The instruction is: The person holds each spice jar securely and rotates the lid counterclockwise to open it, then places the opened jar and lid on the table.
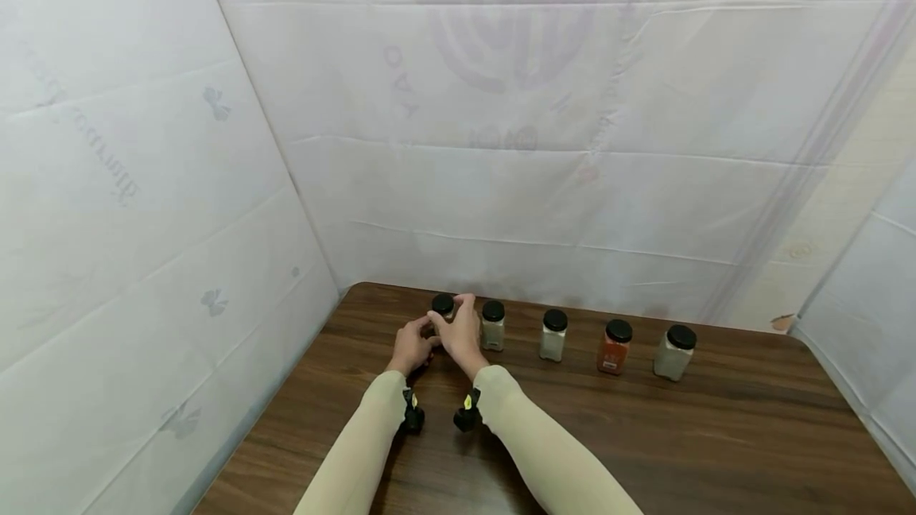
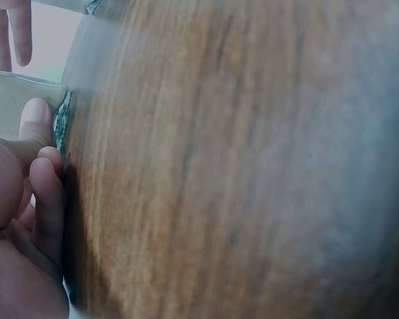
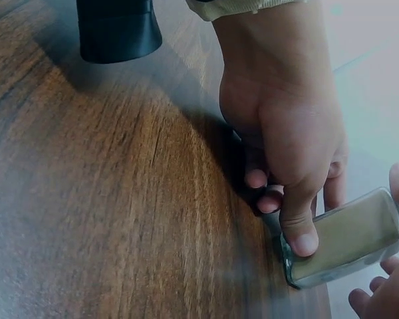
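Note:
A square glass jar with a black lid (image 1: 443, 303) stands at the left end of a row near the table's back edge, between both hands. It holds a pale tan powder (image 3: 352, 232). My left hand (image 1: 413, 346) grips it low down, its thumb (image 3: 299, 232) flat against the glass near the base. Around the upper part is my right hand (image 1: 461, 334), thumb on the lid's left side and fingers on the right. Only some right fingers (image 3: 379, 292) show at the edge of the right wrist view, and the lid is out of that frame.
Rightward along the row stand a jar of pale contents (image 1: 493, 328), another pale one (image 1: 553, 340), an orange-red one (image 1: 613, 350) and a greyish one (image 1: 674, 356), all black-lidded. The dark wood table (image 1: 680, 443) meets white sheeted walls (image 1: 444, 189) behind and at the left.

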Demonstrator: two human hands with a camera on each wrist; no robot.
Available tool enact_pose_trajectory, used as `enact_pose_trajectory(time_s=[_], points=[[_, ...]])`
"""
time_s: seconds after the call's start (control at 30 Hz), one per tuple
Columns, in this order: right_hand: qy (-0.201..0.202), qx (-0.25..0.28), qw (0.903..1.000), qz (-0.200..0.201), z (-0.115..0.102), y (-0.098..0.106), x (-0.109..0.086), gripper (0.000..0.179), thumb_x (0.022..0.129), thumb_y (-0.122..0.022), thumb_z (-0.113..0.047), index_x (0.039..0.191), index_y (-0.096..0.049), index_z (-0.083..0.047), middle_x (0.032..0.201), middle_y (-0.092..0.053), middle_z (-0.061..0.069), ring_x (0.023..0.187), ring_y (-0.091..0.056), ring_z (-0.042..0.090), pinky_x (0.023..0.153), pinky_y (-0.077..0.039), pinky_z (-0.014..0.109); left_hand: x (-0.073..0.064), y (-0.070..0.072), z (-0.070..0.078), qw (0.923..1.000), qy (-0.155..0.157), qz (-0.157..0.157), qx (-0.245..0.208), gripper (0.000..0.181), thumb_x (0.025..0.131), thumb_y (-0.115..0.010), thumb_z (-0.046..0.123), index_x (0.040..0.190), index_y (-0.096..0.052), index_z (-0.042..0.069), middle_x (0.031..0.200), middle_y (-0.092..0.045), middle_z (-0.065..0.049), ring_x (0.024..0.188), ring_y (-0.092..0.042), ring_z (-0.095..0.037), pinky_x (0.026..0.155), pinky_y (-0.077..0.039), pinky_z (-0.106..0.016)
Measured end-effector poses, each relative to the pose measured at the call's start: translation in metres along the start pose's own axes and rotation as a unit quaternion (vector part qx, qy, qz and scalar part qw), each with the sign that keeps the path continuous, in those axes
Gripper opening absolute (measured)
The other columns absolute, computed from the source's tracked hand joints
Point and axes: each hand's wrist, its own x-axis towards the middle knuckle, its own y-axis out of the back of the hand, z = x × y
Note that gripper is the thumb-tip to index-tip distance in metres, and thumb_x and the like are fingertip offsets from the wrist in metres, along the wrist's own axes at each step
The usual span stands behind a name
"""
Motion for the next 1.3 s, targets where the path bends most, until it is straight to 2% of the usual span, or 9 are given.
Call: enact_pose_trajectory(time_s=[0.17,0.3,0.43,0.57,0.8,0.87,0.97,1.1,1.3], points=[[0.005,-0.006,1.0000,-0.006,0.0014,0.0009,-0.0001,0.048,0.101,-0.069,-0.028,0.137,-0.046,-0.006,0.133,-0.057,0.022,0.118,-0.059,0.037,0.093,-0.052,0.052,0.0014,-0.0019,-0.0018,1.0000,0.008,-0.003,-0.004,0.055,0.096,-0.073,0.010,0.149,-0.057,0.012,0.124,-0.070,-0.017,0.050,-0.060,-0.015,0.046,-0.052,-0.032],[0.020,-0.027,0.9991,-0.023,0.0023,0.0017,-0.0003,0.051,0.105,-0.063,-0.027,0.147,-0.045,-0.004,0.144,-0.052,0.020,0.130,-0.053,0.038,0.102,-0.048,0.054,0.0004,-0.0003,0.0002,1.0000,0.008,-0.004,-0.005,0.054,0.097,-0.072,0.009,0.148,-0.056,0.010,0.127,-0.069,-0.019,0.051,-0.060,-0.015,0.047,-0.053,-0.032],[0.039,-0.039,0.9978,-0.038,0.0028,0.0018,-0.0008,0.050,0.106,-0.058,-0.024,0.150,-0.045,-0.005,0.145,-0.051,0.019,0.129,-0.053,0.037,0.102,-0.048,0.053,-0.0011,0.0005,0.0020,1.0000,-0.002,0.001,-0.003,0.052,0.097,-0.071,0.007,0.147,-0.057,0.007,0.124,-0.070,-0.019,0.051,-0.059,-0.015,0.047,-0.052,-0.032],[0.038,-0.032,0.9977,-0.046,0.0011,0.0023,-0.0020,0.049,0.106,-0.056,-0.022,0.151,-0.045,-0.005,0.146,-0.050,0.019,0.130,-0.052,0.037,0.104,-0.047,0.053,-0.0031,0.0003,0.0026,1.0000,0.001,0.001,-0.006,0.052,0.097,-0.070,0.006,0.147,-0.057,0.007,0.125,-0.070,-0.019,0.052,-0.059,-0.015,0.047,-0.053,-0.031],[0.017,-0.006,0.9992,-0.036,-0.0031,0.0022,-0.0035,0.069,0.102,-0.065,-0.023,0.159,-0.030,-0.009,0.156,-0.041,0.019,0.141,-0.044,0.038,0.107,-0.044,0.056,-0.0047,0.0010,0.0024,1.0000,0.007,0.003,-0.006,0.052,0.096,-0.068,0.001,0.147,-0.058,0.008,0.127,-0.069,-0.019,0.049,-0.059,-0.016,0.045,-0.052,-0.032],[0.020,-0.004,0.9995,-0.024,-0.0033,0.0015,-0.0025,0.069,0.100,-0.069,-0.024,0.156,-0.032,-0.009,0.154,-0.043,0.019,0.138,-0.046,0.038,0.106,-0.045,0.056,-0.0045,0.0011,0.0026,1.0000,0.004,0.007,-0.004,0.052,0.096,-0.068,0.001,0.146,-0.059,0.008,0.122,-0.071,-0.019,0.048,-0.058,-0.016,0.045,-0.052,-0.032],[0.018,0.000,0.9998,-0.008,-0.0039,0.0009,-0.0021,0.064,0.097,-0.073,-0.024,0.150,-0.038,-0.008,0.148,-0.047,0.020,0.132,-0.051,0.039,0.102,-0.047,0.055,-0.0039,0.0008,0.0026,0.9999,-0.002,0.011,0.002,0.050,0.095,-0.069,0.002,0.145,-0.060,0.008,0.104,-0.075,-0.016,0.048,-0.058,-0.016,0.045,-0.051,-0.032],[0.012,-0.003,0.9999,0.003,-0.0038,0.0008,-0.0022,0.056,0.096,-0.075,-0.023,0.140,-0.044,-0.007,0.140,-0.053,0.020,0.124,-0.056,0.038,0.097,-0.050,0.054,-0.0032,0.0001,0.0013,0.9999,-0.009,0.011,0.008,0.048,0.096,-0.071,0.005,0.143,-0.062,0.009,0.086,-0.072,-0.011,0.048,-0.058,-0.016,0.045,-0.051,-0.032],[0.013,-0.015,0.9998,0.001,-0.0042,0.0019,-0.0028,0.047,0.099,-0.071,-0.021,0.136,-0.048,-0.005,0.137,-0.057,0.020,0.121,-0.059,0.038,0.095,-0.052,0.052,-0.0029,-0.0004,-0.0001,0.9999,-0.007,0.007,-0.004,0.052,0.095,-0.074,0.010,0.146,-0.060,0.010,0.118,-0.073,-0.016,0.050,-0.060,-0.016,0.046,-0.052,-0.032]])
